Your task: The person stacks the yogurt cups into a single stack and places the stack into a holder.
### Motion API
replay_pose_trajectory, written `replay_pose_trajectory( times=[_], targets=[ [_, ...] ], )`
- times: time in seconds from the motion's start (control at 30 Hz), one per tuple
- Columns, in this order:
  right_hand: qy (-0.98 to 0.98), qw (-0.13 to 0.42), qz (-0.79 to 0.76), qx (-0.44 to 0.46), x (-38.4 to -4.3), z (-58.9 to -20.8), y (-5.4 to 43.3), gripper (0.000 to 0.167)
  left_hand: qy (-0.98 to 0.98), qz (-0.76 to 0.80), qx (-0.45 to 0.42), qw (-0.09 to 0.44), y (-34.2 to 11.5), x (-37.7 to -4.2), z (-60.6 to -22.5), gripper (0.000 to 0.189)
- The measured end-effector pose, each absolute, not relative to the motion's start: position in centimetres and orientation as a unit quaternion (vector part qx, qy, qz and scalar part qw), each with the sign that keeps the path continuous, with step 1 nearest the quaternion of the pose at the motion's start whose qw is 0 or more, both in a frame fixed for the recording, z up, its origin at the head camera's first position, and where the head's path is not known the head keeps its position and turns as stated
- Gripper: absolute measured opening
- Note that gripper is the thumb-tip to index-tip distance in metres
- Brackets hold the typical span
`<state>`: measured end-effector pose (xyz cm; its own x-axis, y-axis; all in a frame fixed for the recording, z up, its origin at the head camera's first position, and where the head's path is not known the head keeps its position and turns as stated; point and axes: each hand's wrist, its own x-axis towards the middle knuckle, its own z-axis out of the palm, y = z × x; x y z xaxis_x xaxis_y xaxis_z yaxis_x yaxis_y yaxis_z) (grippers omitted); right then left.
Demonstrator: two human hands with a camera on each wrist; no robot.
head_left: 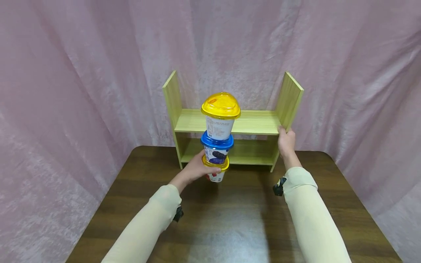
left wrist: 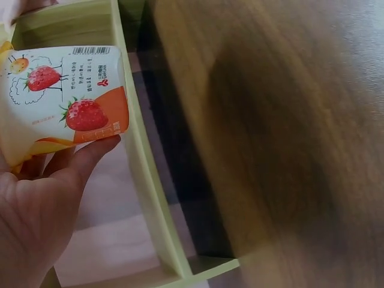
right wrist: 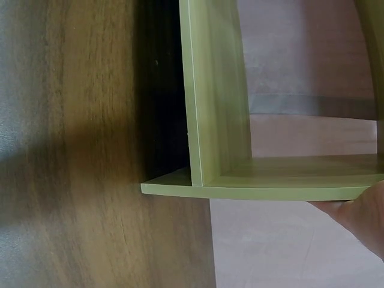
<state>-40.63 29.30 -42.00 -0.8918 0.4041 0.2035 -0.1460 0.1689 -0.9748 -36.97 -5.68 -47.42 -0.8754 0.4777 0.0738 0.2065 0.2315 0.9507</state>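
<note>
A stack of three yogurt cups is held up in front of the shelf by my left hand (head_left: pixel 197 168), whose fingers and thumb go around the lower part of the stack. The bottom strawberry yogurt cup (left wrist: pixel 78 99) has a yellow lid. On it stands a blue-lidded cup (head_left: pixel 217 153) with a dark berry picture. Topmost is a white cup (head_left: pixel 218 128) under a domed yellow lid (head_left: pixel 221 105). My right hand (head_left: pixel 287 140) grips the right side panel (head_left: pixel 289 100) of the light wooden shelf (head_left: pixel 256 122); some of its fingers are hidden.
The two-tier shelf stands at the back of a dark brown wooden table (head_left: pixel 230 219). Its left side panel (head_left: pixel 172 98) rises above the upper board. Behind the table hangs a pink curtain (head_left: pixel 243 44), which also runs along both sides.
</note>
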Motion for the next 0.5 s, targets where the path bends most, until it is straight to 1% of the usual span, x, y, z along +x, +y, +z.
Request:
replay_pose_trajectory(
  times=[0.23,0.5],
  targets=[
    [-0.738,0.203,0.637,-0.088,-40.7,-42.0,29.1,0.052,0.781,0.575,0.221,0.103,-5.1,-37.3,-45.5,0.071],
    [-0.738,0.215,0.634,-0.085,-41.0,-42.2,29.0,0.051,0.778,0.576,0.236,0.078,-4.3,-38.1,-43.3,0.067]
  ],
)
